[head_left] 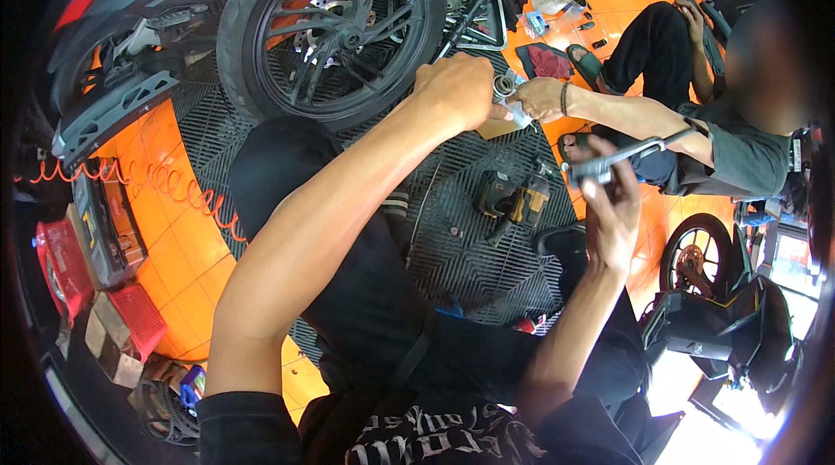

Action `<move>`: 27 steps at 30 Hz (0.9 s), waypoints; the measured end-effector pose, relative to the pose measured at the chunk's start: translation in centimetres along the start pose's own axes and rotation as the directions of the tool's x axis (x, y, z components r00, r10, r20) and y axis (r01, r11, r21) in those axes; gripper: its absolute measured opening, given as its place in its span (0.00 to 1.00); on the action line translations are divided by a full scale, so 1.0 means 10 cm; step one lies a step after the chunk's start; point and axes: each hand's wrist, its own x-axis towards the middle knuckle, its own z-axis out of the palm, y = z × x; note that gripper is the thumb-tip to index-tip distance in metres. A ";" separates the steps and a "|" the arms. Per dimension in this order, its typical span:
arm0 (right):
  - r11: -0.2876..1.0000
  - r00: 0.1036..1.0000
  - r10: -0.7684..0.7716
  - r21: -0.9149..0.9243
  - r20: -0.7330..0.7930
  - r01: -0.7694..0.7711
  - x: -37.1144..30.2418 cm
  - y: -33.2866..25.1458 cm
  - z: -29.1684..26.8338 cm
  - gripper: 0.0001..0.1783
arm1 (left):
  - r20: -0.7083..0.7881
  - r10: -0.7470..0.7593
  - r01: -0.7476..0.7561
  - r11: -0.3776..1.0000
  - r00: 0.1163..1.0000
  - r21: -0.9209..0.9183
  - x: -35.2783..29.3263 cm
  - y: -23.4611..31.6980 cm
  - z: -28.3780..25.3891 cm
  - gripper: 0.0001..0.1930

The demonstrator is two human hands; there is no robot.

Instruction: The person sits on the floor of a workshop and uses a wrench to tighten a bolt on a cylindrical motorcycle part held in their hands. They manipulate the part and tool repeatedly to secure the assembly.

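My left hand is stretched forward with its fingers curled closed. At its fingertips is a small silver part with a round ring, and a co-worker's hand meets mine there. What my left fingers grip is mostly hidden. A whitish piece shows just below the two hands. My right hand is raised on the right, its fingers around a grey metal part with a long thin arm. That part is blurred, so its kind does not show.
A motorcycle wheel stands ahead, beside an open tool tray. A yellow-black power tool lies on the dark ribbed mat. The co-worker sits at right; another motorcycle is behind. A coiled orange hose hangs at left.
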 end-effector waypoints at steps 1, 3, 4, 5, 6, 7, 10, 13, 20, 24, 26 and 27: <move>0.990 0.998 -0.039 -0.137 -0.040 0.034 0.13 -0.04 0.13 0.28 | 0.004 -0.009 0.009 1.000 1.000 -0.024 0.00 -0.05 0.01 0.33; 0.977 0.991 -0.124 -0.182 -0.058 0.111 0.33 -0.14 0.40 0.23 | 0.015 0.001 0.000 0.997 1.000 -0.076 0.07 -0.09 0.07 0.33; 0.961 0.988 -0.150 -0.239 -0.038 0.137 0.41 -0.15 0.50 0.22 | -0.007 0.017 -0.018 0.996 1.000 -0.090 0.09 -0.12 0.10 0.33; 0.948 0.976 -0.219 -0.237 0.001 0.213 0.49 -0.09 0.55 0.20 | -0.030 0.033 -0.036 0.994 0.999 -0.104 0.12 -0.12 0.14 0.32; 0.924 0.976 -0.217 -0.318 0.020 0.212 0.55 -0.09 0.61 0.20 | -0.053 0.049 -0.055 0.992 0.997 -0.117 0.14 -0.14 0.18 0.32; 0.893 0.975 -0.219 -0.394 0.036 0.216 0.57 -0.12 0.66 0.19 | -0.033 0.069 -0.073 0.987 0.997 -0.146 0.13 -0.13 0.16 0.31; 0.762 0.952 -0.290 -0.577 0.102 0.294 0.63 -0.14 0.74 0.19 | 0.053 0.066 -0.053 0.974 0.996 -0.219 0.12 -0.15 0.13 0.30; 0.678 0.927 -0.344 -0.643 0.151 0.356 0.65 -0.12 0.80 0.19 | 0.020 0.076 -0.069 0.968 0.997 -0.242 0.08 -0.19 0.12 0.29; 0.495 0.883 -0.334 -0.736 0.330 0.462 0.77 -0.23 0.80 0.21 | 0.031 0.108 -0.091 0.936 0.994 -0.340 -0.01 -0.15 0.05 0.24; 0.588 0.902 -0.270 -0.684 0.336 0.431 0.86 -0.21 0.79 0.21 | 0.042 0.123 -0.102 0.937 0.992 -0.335 -0.02 -0.19 0.07 0.23; 0.580 0.894 -0.264 -0.682 0.361 0.446 0.90 -0.15 0.73 0.21 | 0.061 0.108 -0.079 0.930 0.992 -0.359 -0.04 -0.16 0.04 0.22; 0.576 0.890 -0.260 -0.680 0.373 0.453 0.91 -0.13 0.72 0.21 | 0.057 0.108 -0.081 0.933 0.992 -0.350 -0.04 -0.15 0.04 0.23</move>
